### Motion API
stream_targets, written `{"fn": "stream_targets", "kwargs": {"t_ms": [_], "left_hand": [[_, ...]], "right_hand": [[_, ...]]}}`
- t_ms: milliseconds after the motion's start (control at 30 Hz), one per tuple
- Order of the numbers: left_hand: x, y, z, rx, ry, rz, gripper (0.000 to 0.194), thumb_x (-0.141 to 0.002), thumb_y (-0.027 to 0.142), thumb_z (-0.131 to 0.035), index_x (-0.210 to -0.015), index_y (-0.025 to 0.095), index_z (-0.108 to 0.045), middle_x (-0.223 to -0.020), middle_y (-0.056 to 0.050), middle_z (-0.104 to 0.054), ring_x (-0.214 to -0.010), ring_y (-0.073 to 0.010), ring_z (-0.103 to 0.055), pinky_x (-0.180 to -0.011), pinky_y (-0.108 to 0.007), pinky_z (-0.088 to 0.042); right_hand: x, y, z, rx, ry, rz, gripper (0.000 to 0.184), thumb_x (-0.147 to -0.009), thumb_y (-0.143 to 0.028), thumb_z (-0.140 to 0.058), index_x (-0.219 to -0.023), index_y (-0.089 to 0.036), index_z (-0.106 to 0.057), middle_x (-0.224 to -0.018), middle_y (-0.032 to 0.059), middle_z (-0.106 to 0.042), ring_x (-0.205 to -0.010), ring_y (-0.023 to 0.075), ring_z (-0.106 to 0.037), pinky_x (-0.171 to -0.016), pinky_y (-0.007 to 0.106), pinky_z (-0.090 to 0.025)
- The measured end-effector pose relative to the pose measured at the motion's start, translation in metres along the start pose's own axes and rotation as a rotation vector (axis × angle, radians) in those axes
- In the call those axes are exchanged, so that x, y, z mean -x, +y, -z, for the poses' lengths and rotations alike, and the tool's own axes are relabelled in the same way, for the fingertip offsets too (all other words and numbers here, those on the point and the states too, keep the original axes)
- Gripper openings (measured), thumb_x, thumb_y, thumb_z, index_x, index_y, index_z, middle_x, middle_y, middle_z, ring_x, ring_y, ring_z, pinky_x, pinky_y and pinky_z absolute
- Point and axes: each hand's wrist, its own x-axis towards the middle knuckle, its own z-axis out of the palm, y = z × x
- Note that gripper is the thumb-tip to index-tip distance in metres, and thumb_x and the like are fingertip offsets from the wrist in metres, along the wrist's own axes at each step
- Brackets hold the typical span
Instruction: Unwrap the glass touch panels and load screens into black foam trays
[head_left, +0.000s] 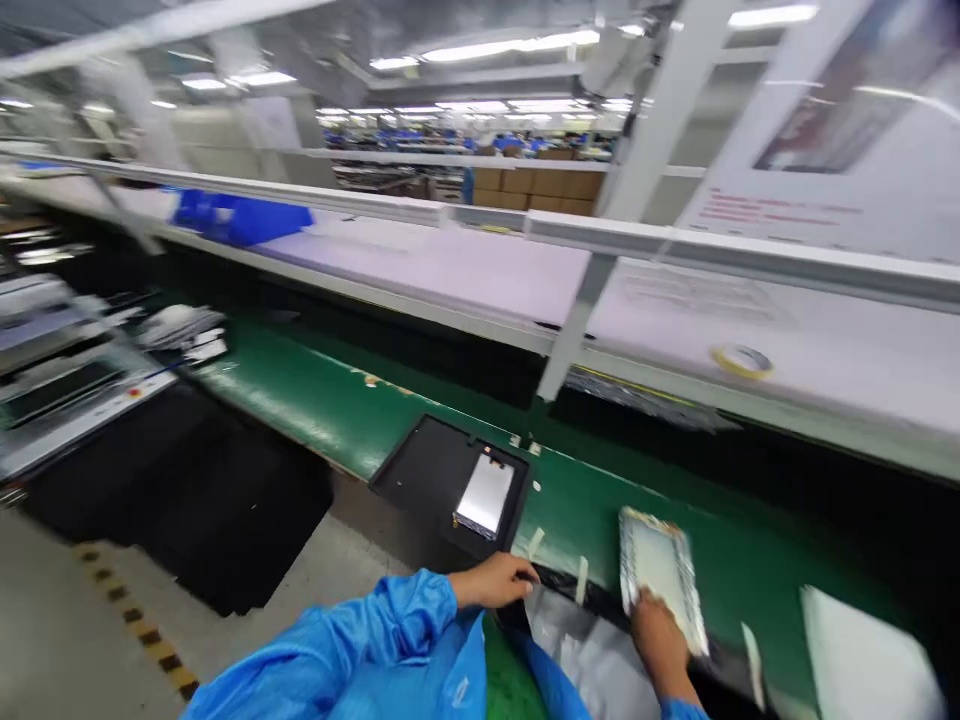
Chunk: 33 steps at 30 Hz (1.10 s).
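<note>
My left hand point(495, 580) is at the near edge of the green bench, its fingers loosely bent with a gap to the thumb. Nothing shows between them. Just beyond lies a black tray point(427, 470) holding a flat silver-white display panel point(484, 495) in its right part. My right hand point(660, 635) is closed on the near left part of a white rectangular panel with crinkled silver foil edges point(664, 565). That panel lies on the bench or just above it; I cannot tell which. Below, a grey-white plastic bag point(577, 640) hangs between my hands, fixed with tape strips point(582, 580).
A blurred white slab point(870, 655) lies at the right on the green bench point(322, 400). Above runs a white shelf point(465, 265) with a tape roll point(741, 361) and blue bins point(240, 218). A slanted post point(577, 325) rises from the bench. Black matting point(172, 490) covers the left floor.
</note>
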Motion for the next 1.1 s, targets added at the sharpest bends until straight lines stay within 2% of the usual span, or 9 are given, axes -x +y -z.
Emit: {"fn": "stream_targets", "kwargs": {"t_ms": [100,200,333,533,767,867,967,1033,1100], "left_hand": [[-0.002,-0.007,-0.007,0.024,-0.084,-0.001,0.037,-0.082,0.027,-0.058,-0.114,0.016,-0.074,-0.108,-0.011,-0.077,-0.097,-0.0261,-0.072,-0.088,-0.037,-0.055],[-0.001,-0.015,-0.011,0.037,-0.168,0.009,0.041,-0.084,0.033,-0.056,-0.117,0.014,-0.072,-0.11,-0.012,-0.076,-0.097,-0.026,-0.071,-0.09,-0.038,-0.054],[-0.001,-0.023,-0.015,0.069,-0.205,0.045,0.047,-0.084,0.045,-0.055,-0.116,0.015,-0.071,-0.112,-0.013,-0.076,-0.096,-0.0272,-0.072,-0.093,-0.042,-0.054],[0.004,-0.03,-0.031,0.208,-0.199,0.139,0.052,-0.069,0.058,-0.07,-0.103,0.019,-0.073,-0.104,-0.014,-0.078,-0.092,-0.0325,-0.074,-0.093,-0.049,-0.055],[-0.02,-0.045,-0.052,0.171,-0.264,0.226,0.047,-0.065,0.062,-0.072,-0.098,0.029,-0.073,-0.104,-0.009,-0.079,-0.099,-0.0366,-0.073,-0.1,-0.052,-0.053],[-0.039,-0.034,-0.066,0.22,-0.278,0.244,0.057,-0.06,0.064,-0.077,-0.099,0.024,-0.073,-0.105,-0.013,-0.078,-0.099,-0.0365,-0.074,-0.098,-0.051,-0.055],[-0.063,-0.01,-0.085,0.337,-0.281,0.296,0.061,-0.063,0.061,-0.08,-0.106,0.019,-0.07,-0.112,-0.018,-0.075,-0.102,-0.0337,-0.073,-0.097,-0.051,-0.056],[-0.08,0.013,-0.103,0.464,-0.263,0.349,0.056,-0.074,0.054,-0.077,-0.116,0.019,-0.065,-0.125,-0.019,-0.07,-0.109,-0.0317,-0.071,-0.099,-0.05,-0.055],[-0.093,0.04,-0.122,0.594,-0.248,0.381,0.053,-0.085,0.05,-0.069,-0.129,0.023,-0.058,-0.137,-0.018,-0.064,-0.117,-0.0305,-0.068,-0.1,-0.05,-0.054]], "right_hand": [[0.011,-0.022,0.026,-0.02,-0.141,-0.122,0.04,-0.085,-0.013,-0.039,-0.103,-0.011,-0.074,-0.112,0.029,-0.067,-0.108,0.0348,-0.067,-0.091,0.047,-0.052],[0.011,-0.025,0.041,-0.079,-0.178,-0.249,0.041,-0.089,-0.016,-0.044,-0.122,-0.001,-0.064,-0.142,0.0366,-0.047,-0.138,0.0391,-0.045,-0.111,0.052,-0.035],[-0.001,-0.019,0.036,-0.179,-0.305,-0.419,0.052,-0.091,-0.02,-0.051,-0.14,-0.003,-0.048,-0.151,0.0371,-0.034,-0.142,0.0446,-0.036,-0.107,0.056,-0.035],[-0.009,-0.031,0.034,-0.251,-0.399,-0.512,0.068,-0.086,-0.018,-0.065,-0.147,-0.006,-0.039,-0.153,0.0391,-0.029,-0.143,0.0481,-0.033,-0.106,0.064,-0.032],[0.001,-0.035,0.047,-0.28,-0.279,-0.513,0.06,-0.091,-0.008,-0.048,-0.149,-0.002,-0.034,-0.146,0.0391,-0.041,-0.136,0.0425,-0.047,-0.1,0.063,-0.041],[0.012,-0.015,0.056,-0.271,-0.19,-0.459,0.056,-0.093,-0.005,-0.04,-0.147,0.005,-0.033,-0.13,0.0381,-0.055,-0.122,0.0367,-0.06,-0.094,0.052,-0.049],[0.023,0.007,0.072,-0.267,-0.128,-0.425,0.05,-0.094,-0.005,-0.035,-0.143,0.004,-0.038,-0.115,0.0311,-0.064,-0.108,0.031,-0.067,-0.085,0.042,-0.055],[0.036,0.007,0.083,-0.258,-0.079,-0.396,0.049,-0.094,-0.006,-0.036,-0.143,0.002,-0.038,-0.115,0.028,-0.065,-0.104,0.0297,-0.068,-0.082,0.04,-0.056],[0.054,-0.008,0.093,-0.252,-0.003,-0.359,0.05,-0.094,-0.008,-0.038,-0.143,0.0,-0.038,-0.117,0.0261,-0.064,-0.104,0.0298,-0.067,-0.08,0.04,-0.057]]}}
